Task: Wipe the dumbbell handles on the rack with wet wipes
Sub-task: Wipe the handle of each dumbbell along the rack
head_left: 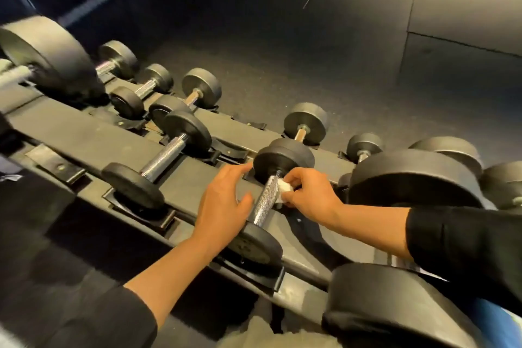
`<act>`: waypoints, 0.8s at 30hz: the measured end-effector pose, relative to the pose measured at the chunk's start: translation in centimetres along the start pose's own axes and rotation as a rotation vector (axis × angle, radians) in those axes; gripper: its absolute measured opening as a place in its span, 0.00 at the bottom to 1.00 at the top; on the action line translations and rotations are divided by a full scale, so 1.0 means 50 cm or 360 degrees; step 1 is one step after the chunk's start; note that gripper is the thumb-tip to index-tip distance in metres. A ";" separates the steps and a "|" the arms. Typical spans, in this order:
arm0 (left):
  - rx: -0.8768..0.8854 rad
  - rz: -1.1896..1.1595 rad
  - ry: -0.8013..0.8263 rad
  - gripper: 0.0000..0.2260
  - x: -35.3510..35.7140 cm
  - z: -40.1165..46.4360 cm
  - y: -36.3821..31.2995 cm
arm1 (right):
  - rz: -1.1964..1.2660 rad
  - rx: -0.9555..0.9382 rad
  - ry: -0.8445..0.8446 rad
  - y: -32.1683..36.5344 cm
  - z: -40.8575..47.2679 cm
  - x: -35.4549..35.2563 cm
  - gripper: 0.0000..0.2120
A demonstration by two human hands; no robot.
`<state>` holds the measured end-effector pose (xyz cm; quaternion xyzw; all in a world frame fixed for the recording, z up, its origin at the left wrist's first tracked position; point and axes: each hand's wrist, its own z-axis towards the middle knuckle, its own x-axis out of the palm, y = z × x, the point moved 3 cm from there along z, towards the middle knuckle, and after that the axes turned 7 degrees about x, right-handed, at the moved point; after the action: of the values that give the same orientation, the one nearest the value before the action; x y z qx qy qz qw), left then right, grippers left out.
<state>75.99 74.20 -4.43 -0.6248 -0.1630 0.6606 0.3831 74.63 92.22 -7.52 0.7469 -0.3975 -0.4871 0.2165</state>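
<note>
A small black dumbbell lies on the grey rack (93, 133), and its knurled chrome handle (262, 200) shows between my hands. My right hand (308, 198) pinches a crumpled white wet wipe (283, 189) against the right side of that handle, near the far weight head (275, 162). To the left of the handle is my left hand (223, 203), fingers straight and reaching toward the far head, thumb close to the handle. The near head (258, 243) sits in its cradle under my left wrist.
Another small dumbbell (162, 158) rests to the left. Several more line the far rail (197, 90). Large black dumbbell heads crowd the right side (415, 178) and the lower right (395, 308). Dark rubber floor lies beyond the rack.
</note>
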 end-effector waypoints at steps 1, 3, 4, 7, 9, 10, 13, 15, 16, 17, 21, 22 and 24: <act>-0.0078 0.0009 -0.0050 0.20 0.001 -0.008 -0.004 | 0.0033 -0.0049 0.0004 -0.003 -0.002 0.000 0.11; -0.0225 0.0011 -0.0171 0.18 0.005 -0.022 -0.010 | 0.0110 -0.0107 -0.0011 -0.011 -0.005 0.001 0.10; -0.0268 0.0015 -0.0231 0.17 0.006 -0.027 -0.015 | 0.0150 -0.0123 -0.0027 -0.016 -0.005 0.004 0.09; -0.0298 0.0039 -0.0337 0.17 0.008 -0.032 -0.025 | 0.0304 -0.0145 -0.0037 -0.028 -0.008 0.022 0.08; -0.0296 0.0080 -0.0344 0.17 0.008 -0.031 -0.027 | 0.0424 -0.0168 0.0017 -0.034 -0.012 0.035 0.09; -0.0295 0.0104 -0.0338 0.17 0.008 -0.031 -0.028 | 0.0451 -0.0186 0.0058 -0.036 -0.019 0.041 0.09; -0.0277 0.0167 -0.0340 0.17 0.008 -0.032 -0.033 | 0.0472 -0.0307 0.0228 -0.037 -0.049 0.059 0.09; -0.0263 0.0224 -0.0347 0.17 0.008 -0.031 -0.034 | 0.0447 -0.0450 0.0406 -0.031 -0.069 0.068 0.08; -0.0262 0.0252 -0.0348 0.16 0.007 -0.031 -0.034 | 0.0428 -0.0487 0.0454 -0.032 -0.073 0.072 0.07; -0.0265 0.0272 -0.0343 0.16 0.007 -0.030 -0.035 | 0.0418 -0.0496 0.0455 -0.033 -0.074 0.070 0.06; -0.0262 0.0302 -0.0315 0.16 0.008 -0.030 -0.039 | 0.0458 -0.0485 -0.0020 -0.033 -0.047 0.036 0.05; -0.0257 0.0309 -0.0308 0.16 0.008 -0.030 -0.040 | 0.0486 -0.0478 -0.0195 -0.028 -0.038 0.022 0.05; -0.0244 0.0314 -0.0292 0.16 0.007 -0.030 -0.041 | 0.0480 -0.0486 -0.0454 -0.022 -0.020 0.001 0.06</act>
<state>78.05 75.40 -3.46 -0.6022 -0.1852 0.7349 0.2509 75.95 92.75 -7.88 0.5616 -0.4526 -0.6041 0.3388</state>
